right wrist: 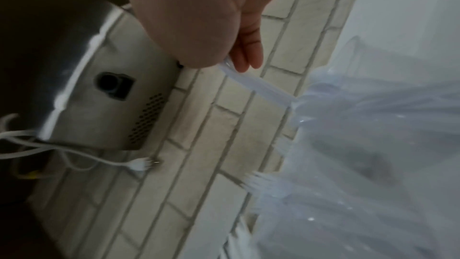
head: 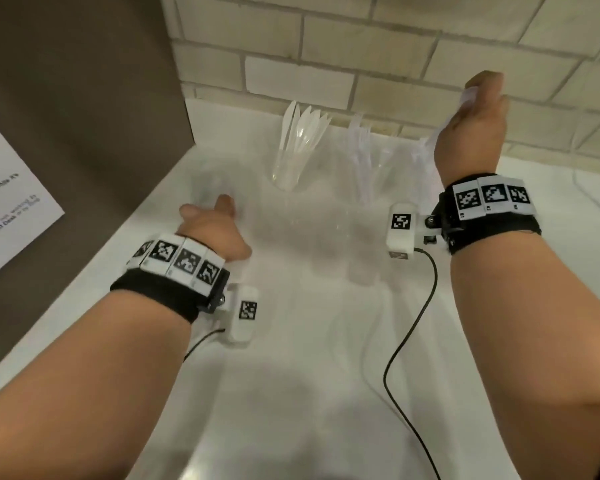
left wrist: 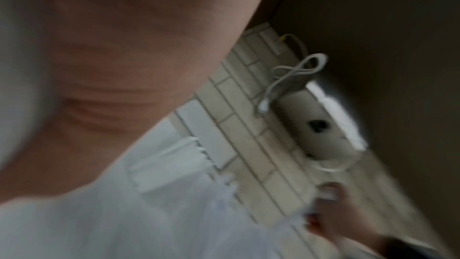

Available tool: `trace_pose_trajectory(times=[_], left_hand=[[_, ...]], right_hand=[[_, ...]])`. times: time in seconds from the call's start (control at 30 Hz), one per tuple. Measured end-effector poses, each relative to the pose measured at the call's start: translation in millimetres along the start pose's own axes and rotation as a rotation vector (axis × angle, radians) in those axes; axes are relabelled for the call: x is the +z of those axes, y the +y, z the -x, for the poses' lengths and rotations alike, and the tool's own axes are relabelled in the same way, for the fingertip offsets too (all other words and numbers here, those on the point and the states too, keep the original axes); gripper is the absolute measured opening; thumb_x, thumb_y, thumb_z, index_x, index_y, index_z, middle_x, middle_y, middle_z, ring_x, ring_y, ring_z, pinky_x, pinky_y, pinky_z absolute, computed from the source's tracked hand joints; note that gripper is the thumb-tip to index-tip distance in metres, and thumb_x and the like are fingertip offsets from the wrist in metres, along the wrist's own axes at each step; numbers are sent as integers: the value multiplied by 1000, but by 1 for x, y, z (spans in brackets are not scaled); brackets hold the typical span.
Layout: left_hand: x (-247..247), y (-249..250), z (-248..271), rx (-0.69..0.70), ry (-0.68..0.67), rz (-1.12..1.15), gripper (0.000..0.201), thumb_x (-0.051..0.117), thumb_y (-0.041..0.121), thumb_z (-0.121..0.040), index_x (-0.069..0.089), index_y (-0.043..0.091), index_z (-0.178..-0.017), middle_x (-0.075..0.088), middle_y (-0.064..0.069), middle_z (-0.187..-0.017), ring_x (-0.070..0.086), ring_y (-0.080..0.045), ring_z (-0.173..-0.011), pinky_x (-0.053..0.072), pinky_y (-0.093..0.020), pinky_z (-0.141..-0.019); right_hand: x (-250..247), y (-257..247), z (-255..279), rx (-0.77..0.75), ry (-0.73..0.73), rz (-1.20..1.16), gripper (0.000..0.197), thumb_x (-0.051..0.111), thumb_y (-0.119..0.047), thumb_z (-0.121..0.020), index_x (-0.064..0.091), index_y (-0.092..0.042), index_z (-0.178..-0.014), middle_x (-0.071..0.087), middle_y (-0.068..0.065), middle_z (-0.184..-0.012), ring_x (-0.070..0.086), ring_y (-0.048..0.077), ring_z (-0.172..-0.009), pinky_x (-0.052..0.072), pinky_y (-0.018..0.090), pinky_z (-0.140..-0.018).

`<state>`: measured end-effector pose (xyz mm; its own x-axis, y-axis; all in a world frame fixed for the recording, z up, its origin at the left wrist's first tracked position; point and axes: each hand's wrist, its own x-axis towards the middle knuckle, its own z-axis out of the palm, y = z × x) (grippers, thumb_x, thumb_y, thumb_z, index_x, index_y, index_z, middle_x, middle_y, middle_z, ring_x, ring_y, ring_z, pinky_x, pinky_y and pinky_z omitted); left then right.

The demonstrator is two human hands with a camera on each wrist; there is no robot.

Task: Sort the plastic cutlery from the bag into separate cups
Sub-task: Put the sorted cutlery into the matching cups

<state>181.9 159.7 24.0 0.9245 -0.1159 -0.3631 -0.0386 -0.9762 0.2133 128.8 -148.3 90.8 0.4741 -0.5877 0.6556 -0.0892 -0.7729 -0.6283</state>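
My right hand (head: 473, 109) is raised near the tiled wall and pinches the top of a clear plastic bag (head: 430, 140), which hangs stretched down toward the counter (head: 291, 375). The bag's twisted neck (right wrist: 261, 88) runs from my fingers (right wrist: 245, 60) to its body. A clear cup (head: 291, 161) holds white knives, and beside it a second cup (head: 361, 168) holds forks. My left hand (head: 215, 223) hovers low, fingers relaxed and holding nothing, next to a faint clear cup (head: 208, 181). The left wrist view is blurred; it shows the knives (left wrist: 174, 161).
A brown panel (head: 84, 98) with a printed sheet (head: 11, 188) borders the counter's left. A tiled wall (head: 361, 46) closes the back. A white cord (head: 589, 195) lies at right. A metal box (right wrist: 99, 105) with a dangling plug (right wrist: 139, 164) hangs on the wall above.
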Motion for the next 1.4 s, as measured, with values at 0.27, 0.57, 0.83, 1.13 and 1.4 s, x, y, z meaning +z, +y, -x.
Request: trace_pose_trajectory(times=[0.27,0.57,0.83,1.13,1.4], left_hand=[[14,19,78,398,-274,-228,68,81,20,-62,37,42,-109,23,-2,-108,60,-20,-67,51,-28,-58],[37,35,88,793,96,-341,50,52,4,-77,57,31,-118,19,3,-135,29,-21,-116,36,-29,-89],[58,30,91,920,46,-381,41,48,6,-79,62,32,-108,25,10,-139,31,-17,-116,27,-30,-91],[26,-6,27,346,154,416,47,41,2,-86,50,24,-127,45,-8,-125,54,-25,-105,39,-24,-96],[32,7,3,323,97,452,29,60,17,-88,59,11,-117,63,-9,-112,58,-24,-98,46,-27,-82]], right_hand=[[14,28,1,236,-253,316,41,35,-2,-88,35,-10,-129,50,20,-122,55,39,-102,45,47,-90],[18,33,4,375,-377,667,60,46,-36,-92,27,-8,-142,36,18,-137,46,38,-120,36,49,-99],[9,-23,69,9,-679,440,31,44,-35,-92,60,-23,-115,62,8,-118,56,32,-109,46,42,-96],[-2,-44,161,-64,-1213,538,32,35,-46,-96,53,-41,-122,52,2,-126,39,30,-122,32,49,-98],[-25,-44,164,14,-1315,364,19,56,-52,-87,57,-41,-102,54,-8,-114,49,18,-106,40,44,-100]])
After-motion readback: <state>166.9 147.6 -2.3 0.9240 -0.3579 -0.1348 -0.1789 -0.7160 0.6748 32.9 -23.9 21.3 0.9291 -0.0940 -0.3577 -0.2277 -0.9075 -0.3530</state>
